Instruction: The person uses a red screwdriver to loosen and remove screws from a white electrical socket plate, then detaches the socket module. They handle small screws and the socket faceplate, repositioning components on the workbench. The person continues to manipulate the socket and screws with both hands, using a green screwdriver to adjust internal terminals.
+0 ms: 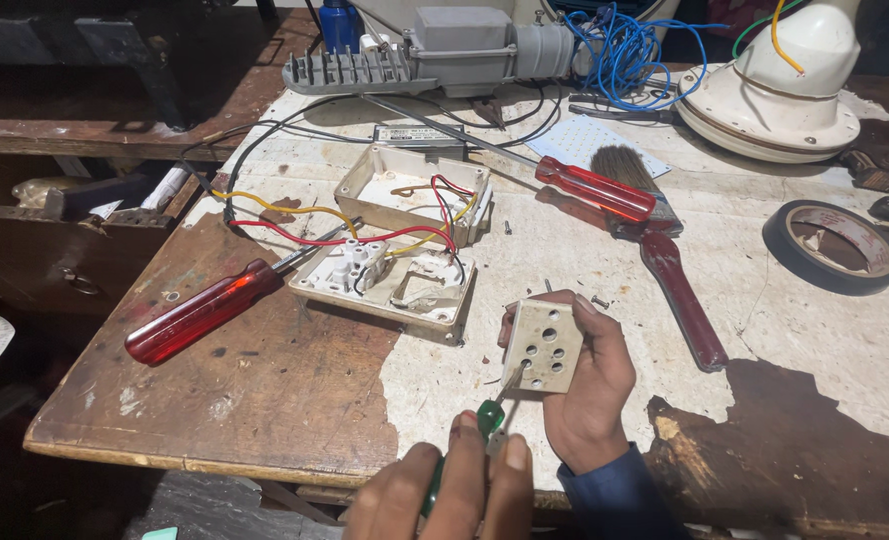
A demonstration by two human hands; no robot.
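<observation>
My right hand (590,395), in a blue sleeve, holds a small cream socket plate (543,345) with several round holes, tilted up off the table. My left hand (455,490) at the bottom edge grips a green-handled screwdriver (490,415). Its metal tip reaches the plate's lower left corner. Just left of the plate lies an open cream switch box (435,310) with a white terminal block and red, yellow and black wires. A second open box half (365,185) lies behind it, joined to it by the wires.
A red-handled screwdriver (200,312) lies left of the box, another (595,188) behind it beside a red-handled brush (665,260). A black tape roll (833,245) sits right. A grey lamp housing (445,50), blue wire (620,45) and a white dome (775,100) line the back.
</observation>
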